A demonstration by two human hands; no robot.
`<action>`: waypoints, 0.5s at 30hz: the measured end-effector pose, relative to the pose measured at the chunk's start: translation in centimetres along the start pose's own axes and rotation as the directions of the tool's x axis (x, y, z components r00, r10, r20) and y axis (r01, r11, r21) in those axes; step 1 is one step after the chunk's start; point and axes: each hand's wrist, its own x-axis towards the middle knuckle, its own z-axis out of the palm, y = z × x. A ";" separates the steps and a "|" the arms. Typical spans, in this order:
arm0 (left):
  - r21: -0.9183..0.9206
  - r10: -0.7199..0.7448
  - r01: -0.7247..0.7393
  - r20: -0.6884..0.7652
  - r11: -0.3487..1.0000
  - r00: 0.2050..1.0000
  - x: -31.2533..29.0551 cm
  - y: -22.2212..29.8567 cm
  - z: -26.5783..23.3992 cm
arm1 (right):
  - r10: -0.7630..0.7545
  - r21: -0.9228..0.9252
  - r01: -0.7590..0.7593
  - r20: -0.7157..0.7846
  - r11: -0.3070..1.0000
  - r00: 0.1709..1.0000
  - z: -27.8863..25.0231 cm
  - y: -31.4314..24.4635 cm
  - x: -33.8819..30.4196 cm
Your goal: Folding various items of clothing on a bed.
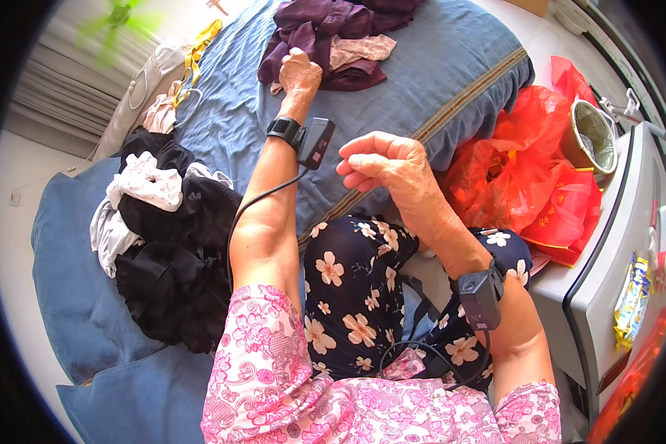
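Observation:
On the far part of the bed lies a crumpled dark purple garment (292, 37). My left hand (300, 76) reaches out to its near left edge, with the fingers closed on the cloth. A pale pink patterned cloth (361, 50) lies among the purple folds, to the right of that hand. My right hand (388, 161) hovers over the bed's near edge, above my knees. Its fingers are loosely curved and apart, and nothing is in them. Both wrists carry a small dark strapped device, each with a cable.
Black clothes (174, 274) with white pieces (146, 181) are heaped to my left on the blue bedcover (226, 81). Red plastic bags (510, 159) and a bin (593, 135) stand at right, beside a grey-white cabinet (570, 285). A green fan (118, 16) is at far left.

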 end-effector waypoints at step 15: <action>-0.856 0.052 0.334 0.384 0.394 0.922 -14.1 2.2 -19.8 | 0.167 0.264 -0.103 -0.232 0.959 0.958 -0.5 2.3 1.4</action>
